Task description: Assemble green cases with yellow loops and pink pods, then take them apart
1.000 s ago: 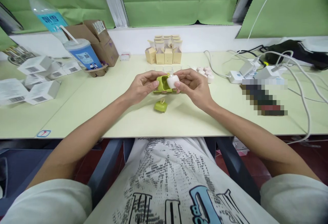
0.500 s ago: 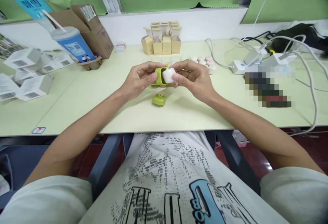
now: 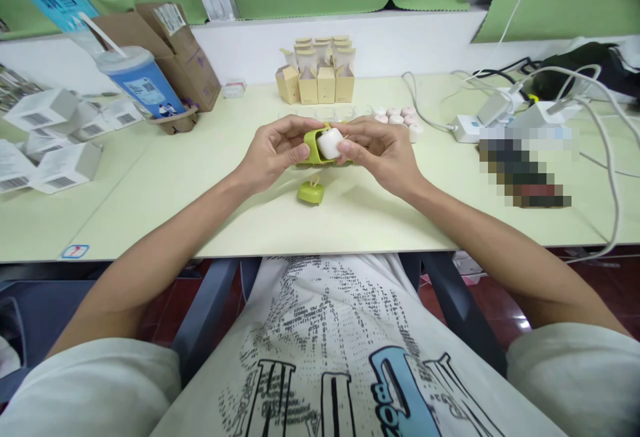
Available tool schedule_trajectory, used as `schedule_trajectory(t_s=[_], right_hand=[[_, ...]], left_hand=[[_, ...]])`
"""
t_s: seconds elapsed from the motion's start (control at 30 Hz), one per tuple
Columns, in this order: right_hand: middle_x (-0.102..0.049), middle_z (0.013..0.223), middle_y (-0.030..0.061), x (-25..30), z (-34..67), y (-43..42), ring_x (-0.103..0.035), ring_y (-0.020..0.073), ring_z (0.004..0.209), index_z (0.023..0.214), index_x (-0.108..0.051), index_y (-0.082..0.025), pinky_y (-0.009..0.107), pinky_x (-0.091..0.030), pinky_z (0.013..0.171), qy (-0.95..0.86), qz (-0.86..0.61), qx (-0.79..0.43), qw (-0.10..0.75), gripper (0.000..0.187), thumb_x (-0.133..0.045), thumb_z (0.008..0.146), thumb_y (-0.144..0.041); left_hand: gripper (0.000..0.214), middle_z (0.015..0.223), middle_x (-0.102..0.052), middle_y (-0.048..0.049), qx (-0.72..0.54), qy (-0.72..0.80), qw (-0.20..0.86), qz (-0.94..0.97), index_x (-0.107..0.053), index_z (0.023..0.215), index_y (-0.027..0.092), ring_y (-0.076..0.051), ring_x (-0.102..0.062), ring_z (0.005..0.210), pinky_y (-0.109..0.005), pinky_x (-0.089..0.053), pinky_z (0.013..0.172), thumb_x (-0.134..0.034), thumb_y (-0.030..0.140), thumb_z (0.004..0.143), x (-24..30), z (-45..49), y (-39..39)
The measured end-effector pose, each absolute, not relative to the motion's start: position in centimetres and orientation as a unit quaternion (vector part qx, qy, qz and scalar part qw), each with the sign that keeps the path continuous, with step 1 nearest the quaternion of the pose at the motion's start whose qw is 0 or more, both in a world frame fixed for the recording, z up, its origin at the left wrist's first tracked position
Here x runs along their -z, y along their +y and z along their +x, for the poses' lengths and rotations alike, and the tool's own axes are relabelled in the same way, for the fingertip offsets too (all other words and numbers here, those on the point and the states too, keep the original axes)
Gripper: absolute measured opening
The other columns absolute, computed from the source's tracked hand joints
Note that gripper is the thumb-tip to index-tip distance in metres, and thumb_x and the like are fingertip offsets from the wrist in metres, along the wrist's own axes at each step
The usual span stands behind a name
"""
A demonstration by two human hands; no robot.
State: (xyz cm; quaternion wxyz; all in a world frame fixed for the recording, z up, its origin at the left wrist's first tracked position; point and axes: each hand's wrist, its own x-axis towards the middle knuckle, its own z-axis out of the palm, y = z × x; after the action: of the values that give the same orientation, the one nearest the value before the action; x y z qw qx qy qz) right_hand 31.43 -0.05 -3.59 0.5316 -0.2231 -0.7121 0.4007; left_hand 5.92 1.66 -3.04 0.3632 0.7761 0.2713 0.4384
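Observation:
Above the table, my left hand grips a small yellow-green case with its open side turned to the right. Between the thumb and fingers of my right hand is a small white rounded case, like an earbud charging case. Its left part sits inside the mouth of the green one. On the table just below lies a separate green cap with a small loop on top. Fingers hide the backs of both held pieces.
Several cream cardboard boxes stand at the back, with pink-white round pieces right of my hands. White boxes, a blue cup and a brown carton are left. White adapters and cables lie right.
The white case has tilted slightly and sits a little further into the green case. Both hands stay almost in place; the view has shifted slightly.

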Motion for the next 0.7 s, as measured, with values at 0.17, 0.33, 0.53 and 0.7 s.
schedule_trajectory(t_s=[0.17, 0.33, 0.53, 0.7], right_hand=[[-0.079, 0.112, 0.0035, 3.7, 31.3, -0.1, -0.078, 0.0208, 0.094, 0.121, -0.086, -0.033, 0.041, -0.074, 0.086, -0.710, -0.233, -0.391, 0.538, 0.055, -0.092, 0.087, -0.075], [-0.080, 0.110, 0.0036, 3.6, 31.1, -0.7, -0.075, 0.0204, 0.089, 0.109, -0.083, -0.032, 0.037, -0.070, 0.073, -0.704, -0.282, -0.341, 0.556, 0.048, -0.085, 0.093, -0.077], [-0.068, 0.146, 0.0038, 3.8, 30.9, -1.1, -0.074, 0.0223, 0.099, 0.136, -0.076, -0.042, 0.037, -0.072, 0.072, -0.730, -0.272, -0.339, 0.528, 0.058, -0.088, 0.090, -0.075], [-0.069, 0.147, 0.0061, 4.0, 30.7, -1.0, -0.074, 0.0262, 0.112, 0.142, -0.074, -0.038, 0.043, -0.076, 0.088, -0.733, -0.237, -0.352, 0.531, 0.062, -0.090, 0.091, -0.069]], left_hand=[[0.077, 0.143, -0.077, -0.0096, -0.432, 0.274, 0.362, 0.779, -0.074, 0.136, 0.030, -0.036, -0.077, 0.135, -0.052, -0.070, 0.106, -0.083, 0.088, 0.087, 3.3, 5.9, 1.7], [0.080, 0.143, -0.076, -0.0109, -0.431, 0.241, 0.370, 0.787, -0.069, 0.147, 0.031, -0.035, -0.077, 0.134, -0.053, -0.070, 0.108, -0.087, 0.082, 0.087, 3.3, 6.6, 1.1], [0.081, 0.153, -0.069, -0.0099, -0.471, 0.273, 0.295, 0.785, -0.064, 0.147, 0.035, -0.035, -0.069, 0.147, -0.049, -0.068, 0.107, -0.077, 0.090, 0.090, 3.6, 7.0, 1.0], [0.077, 0.155, -0.067, -0.0096, -0.478, 0.287, 0.266, 0.786, -0.062, 0.148, 0.035, -0.035, -0.064, 0.152, -0.046, -0.067, 0.107, -0.077, 0.086, 0.093, 3.9, 7.2, 0.7]])
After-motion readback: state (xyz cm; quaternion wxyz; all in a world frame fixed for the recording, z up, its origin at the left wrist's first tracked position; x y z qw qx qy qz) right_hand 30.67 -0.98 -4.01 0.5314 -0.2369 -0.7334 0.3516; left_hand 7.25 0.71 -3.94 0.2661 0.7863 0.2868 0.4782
